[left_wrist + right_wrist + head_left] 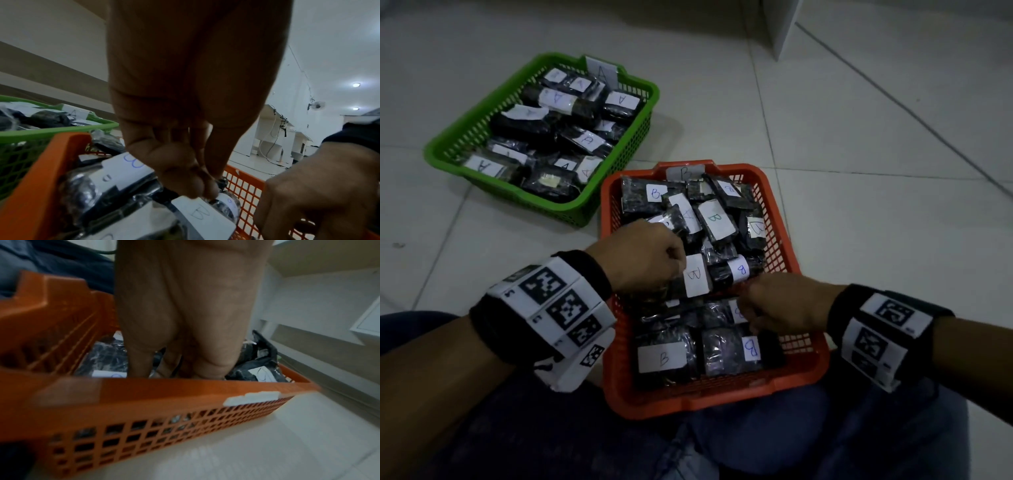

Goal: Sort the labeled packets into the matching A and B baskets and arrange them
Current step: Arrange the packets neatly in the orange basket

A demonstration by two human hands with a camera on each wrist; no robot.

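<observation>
Crinkly dark plastic wraps every packet, so they look light, soft and a bit slippery; the paper label is the surest place to pinch. The left hand (645,258) pinches a B packet (697,275) at its label edge, mid-frame in the orange basket (810,356). The right hand (779,303) reaches in beside it, fingers curled among packets, though I cannot tell what it holds. The green basket (482,126), upper left, is crowded with A packets.
</observation>
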